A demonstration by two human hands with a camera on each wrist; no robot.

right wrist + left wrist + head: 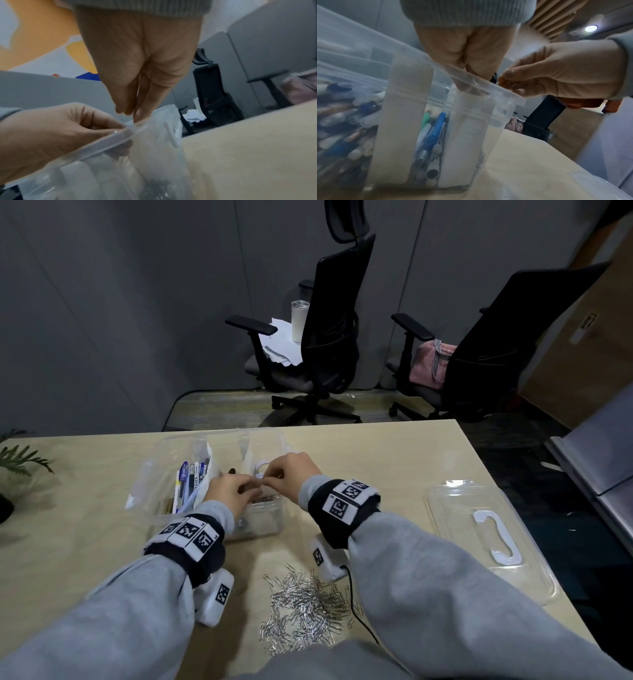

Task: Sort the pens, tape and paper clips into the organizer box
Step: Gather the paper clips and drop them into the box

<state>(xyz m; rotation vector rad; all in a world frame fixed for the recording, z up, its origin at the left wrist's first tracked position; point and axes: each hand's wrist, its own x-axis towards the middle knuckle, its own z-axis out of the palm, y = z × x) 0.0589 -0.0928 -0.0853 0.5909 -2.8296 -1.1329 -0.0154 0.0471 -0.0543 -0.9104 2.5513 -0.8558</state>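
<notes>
The clear organizer box stands mid-table. Pens fill its left compartment, seen through the wall as pens in the left wrist view. A tape roll lies in the back right section. My left hand and right hand meet fingertip to fingertip over the front right compartment, which holds some clips. Each hand pinches thin paper clips there. The left hand curls at the box rim, and the right hand shows a wire glint. A loose pile of paper clips lies near me.
The box's clear lid lies on the table at the right, close to the table's right edge. A green plant sits at the far left. A black cable runs beside the clip pile. Two office chairs stand beyond the table.
</notes>
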